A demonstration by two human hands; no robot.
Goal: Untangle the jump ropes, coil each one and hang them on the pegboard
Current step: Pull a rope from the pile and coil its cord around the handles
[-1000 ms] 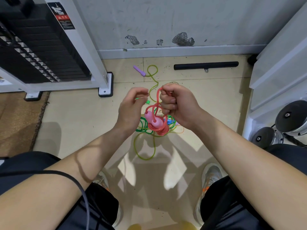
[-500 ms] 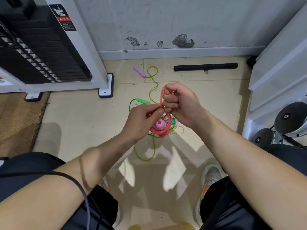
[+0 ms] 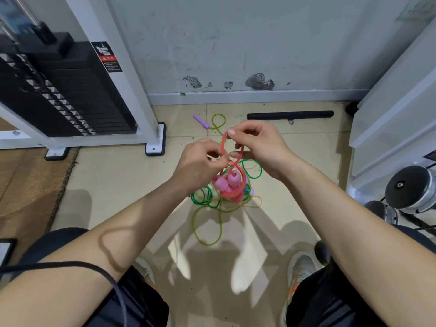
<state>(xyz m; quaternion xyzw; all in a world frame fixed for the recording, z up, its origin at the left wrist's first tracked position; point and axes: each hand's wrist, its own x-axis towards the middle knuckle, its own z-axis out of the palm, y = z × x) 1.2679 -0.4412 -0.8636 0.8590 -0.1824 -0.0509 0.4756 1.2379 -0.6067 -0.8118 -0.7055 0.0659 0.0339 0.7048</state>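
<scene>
A coral-pink jump rope (image 3: 236, 192) hangs coiled between my hands above the floor, with its two pink handles (image 3: 227, 180) dangling in the loops. My right hand (image 3: 257, 147) pinches the top of a pink loop between thumb and fingers. My left hand (image 3: 200, 161) pinches the same rope just below and to the left. On the tiles underneath lie a dark green rope (image 3: 203, 197) and a yellow-green rope (image 3: 207, 232), tangled together. The yellow-green rope runs back to a purple handle (image 3: 201, 121) near the wall. No pegboard is in view.
A weight-stack machine (image 3: 66, 95) with a white frame foot (image 3: 154, 142) stands at the left. A black bar (image 3: 290, 115) lies by the wall. Dumbbells (image 3: 410, 190) sit on a white rack at the right. My shoes (image 3: 302, 267) are near the bottom edge.
My right hand has loosened from a closed grip into a pinch on the top of the pink loop. My left hand has stayed on the rope, and the view has tilted up slightly.
</scene>
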